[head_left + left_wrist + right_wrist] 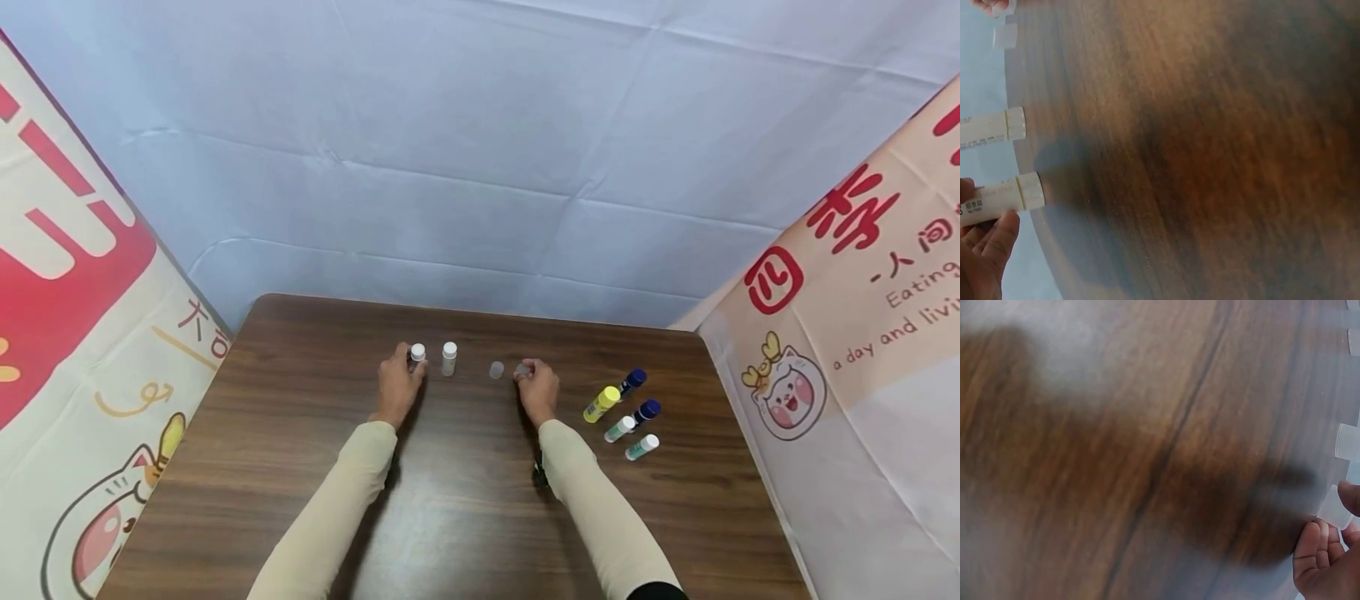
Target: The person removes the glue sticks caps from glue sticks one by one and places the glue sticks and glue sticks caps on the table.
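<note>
My left hand (397,385) grips a white glue stick (417,353) that stands upright on the table. In the left wrist view, thumb and fingers lie round the printed tube (997,203) of that stick. A second white glue stick (449,358) stands just to its right. My right hand (538,390) pinches a small translucent cap (522,369) between thumb and fingers, and the right wrist view shows this cap (1335,507) close at the tabletop. Another translucent cap (497,369) stands a little to the left of that hand.
On the right of the brown wooden table (465,517) stand several more glue sticks: a yellow one (602,404), two with dark blue tops (633,382), and two white-and-green ones (642,447). A pale cloth backdrop (450,167) hangs behind the table's far edge, with printed cloths at both sides.
</note>
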`<control>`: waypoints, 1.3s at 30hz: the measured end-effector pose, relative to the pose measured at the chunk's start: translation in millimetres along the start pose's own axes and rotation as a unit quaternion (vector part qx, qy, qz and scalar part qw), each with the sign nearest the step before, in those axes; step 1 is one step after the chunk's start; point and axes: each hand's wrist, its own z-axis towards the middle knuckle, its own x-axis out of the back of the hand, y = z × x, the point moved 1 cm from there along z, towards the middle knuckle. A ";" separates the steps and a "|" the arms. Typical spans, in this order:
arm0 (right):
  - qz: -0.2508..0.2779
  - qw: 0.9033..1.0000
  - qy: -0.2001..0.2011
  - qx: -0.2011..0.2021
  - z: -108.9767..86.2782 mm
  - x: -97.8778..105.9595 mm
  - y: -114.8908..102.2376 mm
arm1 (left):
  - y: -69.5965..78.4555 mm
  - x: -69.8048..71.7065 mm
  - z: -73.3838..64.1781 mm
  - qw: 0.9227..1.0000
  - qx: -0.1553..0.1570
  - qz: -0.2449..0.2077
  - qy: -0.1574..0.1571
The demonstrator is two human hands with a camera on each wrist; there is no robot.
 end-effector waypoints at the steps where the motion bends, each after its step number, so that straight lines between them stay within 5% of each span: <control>1: -0.004 1.000 -0.002 0.000 0.6 -0.4 -0.3 | 0.0 0.6 0.8 1.000 -0.002 -0.002 0.005; 16: -0.030 0.999 -0.013 0.016 3.8 -6.0 4.0 | -3.8 1.2 4.6 0.995 0.049 -0.092 0.007; 39: -0.037 0.998 -0.037 0.030 0.3 -5.1 4.0 | -7.2 -0.2 7.1 0.995 0.064 -0.078 0.004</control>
